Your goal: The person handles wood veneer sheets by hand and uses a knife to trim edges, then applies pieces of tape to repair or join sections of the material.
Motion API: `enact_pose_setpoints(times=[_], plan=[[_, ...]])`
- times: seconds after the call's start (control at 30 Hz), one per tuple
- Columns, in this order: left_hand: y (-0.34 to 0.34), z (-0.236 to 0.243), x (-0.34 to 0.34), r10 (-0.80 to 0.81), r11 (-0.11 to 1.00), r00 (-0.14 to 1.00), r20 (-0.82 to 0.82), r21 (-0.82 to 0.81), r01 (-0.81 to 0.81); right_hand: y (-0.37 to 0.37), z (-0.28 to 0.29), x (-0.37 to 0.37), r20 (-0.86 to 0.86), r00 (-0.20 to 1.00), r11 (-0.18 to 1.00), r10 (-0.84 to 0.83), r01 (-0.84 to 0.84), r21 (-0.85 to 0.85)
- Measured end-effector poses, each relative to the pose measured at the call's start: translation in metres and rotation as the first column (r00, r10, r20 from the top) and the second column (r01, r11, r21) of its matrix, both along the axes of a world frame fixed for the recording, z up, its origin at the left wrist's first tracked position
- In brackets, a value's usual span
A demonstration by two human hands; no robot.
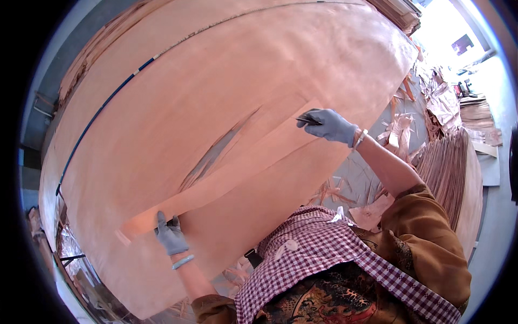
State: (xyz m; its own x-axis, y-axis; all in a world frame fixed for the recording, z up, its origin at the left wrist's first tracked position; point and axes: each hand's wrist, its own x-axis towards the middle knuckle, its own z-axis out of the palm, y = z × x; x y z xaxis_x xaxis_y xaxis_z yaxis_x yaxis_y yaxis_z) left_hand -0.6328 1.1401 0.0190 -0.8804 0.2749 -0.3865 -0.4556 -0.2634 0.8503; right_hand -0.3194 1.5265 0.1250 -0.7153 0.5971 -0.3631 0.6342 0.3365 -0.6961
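Note:
A large, thin tan wood veneer sheet spreads out in front of me. A long split with ragged slivers runs diagonally through its middle. Alongside the split lies a narrow veneer strip, slanting from lower left to upper right. My left hand, in a grey glove, pinches the strip's near edge close to its left end, thumb on top. At the other end, my gloved right hand is closed around a small dark tool, possibly a knife; most of it is hidden by the fingers.
Across the far part of the sheet curves a thin blue and dark rod. A thick veneer stack stands at my right, with torn scraps on the floor beside the sheet. More layered veneer sits at the far right.

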Motion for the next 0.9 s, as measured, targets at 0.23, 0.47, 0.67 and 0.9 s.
enact_pose_setpoints(times=[0.23, 0.47, 0.67, 0.9], plan=[[-0.013, -0.009, -0.01, 0.008, 0.996, 1.0, 0.013, 0.087, -0.009, 0.011, -0.034, -0.017, -0.096, 0.976, 0.958, 0.193, -0.166, 0.234], [0.024, 0.046, 0.01, 0.095, 0.987, 0.974, -0.204, -0.107, -0.119, -0.029, 0.001, -0.118, -0.403, 0.782, 0.858, 0.475, -0.513, 0.016], [0.065, 0.125, 0.031, -0.339, 0.916, 0.848, -0.407, -0.348, 0.199, -0.099, 0.046, -0.244, -0.541, 0.532, 0.695, 0.651, -0.705, 0.143], [0.125, 0.124, 0.11, -0.146, 0.988, 0.899, -0.413, -0.019, 0.151, -0.115, 0.12, -0.274, -0.699, 0.579, 0.755, 0.419, -0.65, -0.086]])
